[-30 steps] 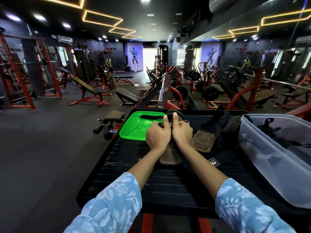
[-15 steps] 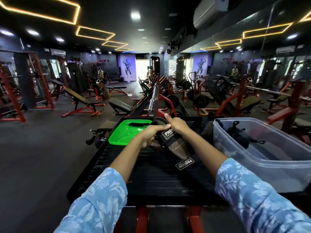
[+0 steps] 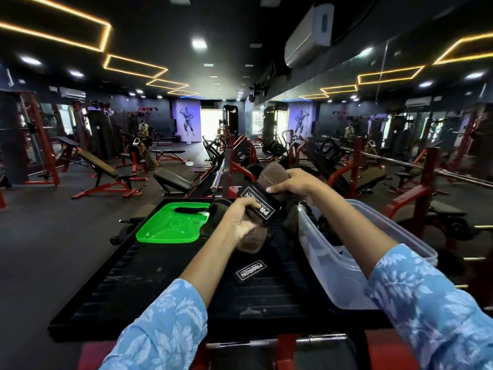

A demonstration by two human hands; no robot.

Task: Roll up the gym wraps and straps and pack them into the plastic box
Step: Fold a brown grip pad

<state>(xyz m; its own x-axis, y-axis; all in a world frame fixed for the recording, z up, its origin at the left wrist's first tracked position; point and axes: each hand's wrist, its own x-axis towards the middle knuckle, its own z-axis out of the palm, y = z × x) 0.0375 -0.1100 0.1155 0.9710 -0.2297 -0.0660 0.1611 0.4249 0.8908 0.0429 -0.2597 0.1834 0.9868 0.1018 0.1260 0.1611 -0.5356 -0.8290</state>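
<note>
Only readable writing here is on the strap patches: a black patch with white letters lying flat on the surface [image 3: 165, 284] at lower centre says "PRORXON" or close to it [image 3: 251, 271], letters a bit soft. A matching patch on the strap held in the air [image 3: 257, 202] shows just "PR", the rest is under the fingers.

Left hand [image 3: 241, 218] has its grip curled round the black strap with a brown leather pad [image 3: 250, 240] hanging under it. Right hand [image 3: 292, 184] pinches the upper end, thumb on the black band, another brown pad [image 3: 273, 173] sticking up behind. So both grips are clamped on the same wrap, lifted off the surface in the middle of the frame.

The clear plastic box [image 3: 344, 268] sits at the right, just beside the hands, its near corner hanging past the surface edge. Some dark straps are already inside it [image 3: 324, 228], hard to make out.

Green tray [image 3: 173, 222] is at the far left corner with a black band lying in it [image 3: 190, 209]. Left of the surface is open dark floor [image 3: 53, 249]; benches and red racks stand well beyond.
</note>
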